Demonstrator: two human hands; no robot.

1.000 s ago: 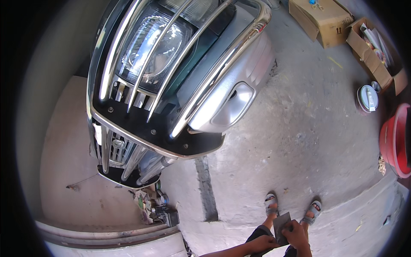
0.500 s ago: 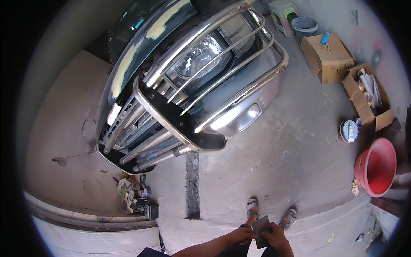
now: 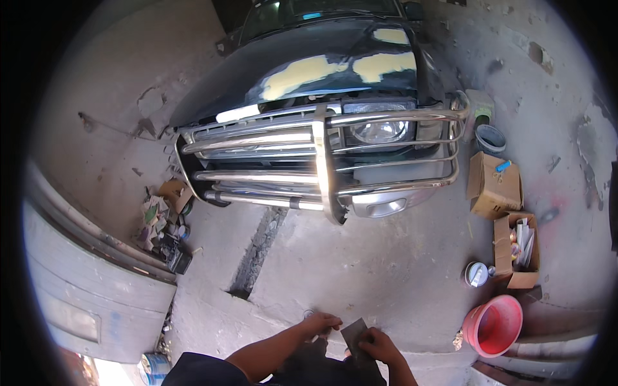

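Observation:
My right hand [image 3: 380, 347] grips a dark grey sheet of sandpaper [image 3: 353, 332] by its side, with the thumb across its face. To the left of the sheet, and apart from it, is my left hand [image 3: 327, 323], its fingers loosely stretched with nothing visible in them. Both hands are low in front of my body. Ahead stands a dark vehicle with a chrome bull bar [image 3: 322, 161] across its front. Pale yellow filler patches [image 3: 302, 74] cover parts of its hood [image 3: 238, 80].
A narrow trench [image 3: 254, 257] cuts the concrete floor. On the right are a cardboard box [image 3: 496, 186], an open carton [image 3: 505, 241] of papers, a round tin [image 3: 475, 275] and a red basin [image 3: 476, 328]. Clutter around a black battery-like box [image 3: 174, 254] lies left, near a pale panel [image 3: 96, 289].
My view has swung so the vehicle's front appears more level and farther off. My left hand has come off the sandpaper and moved left; my right hand still holds it.

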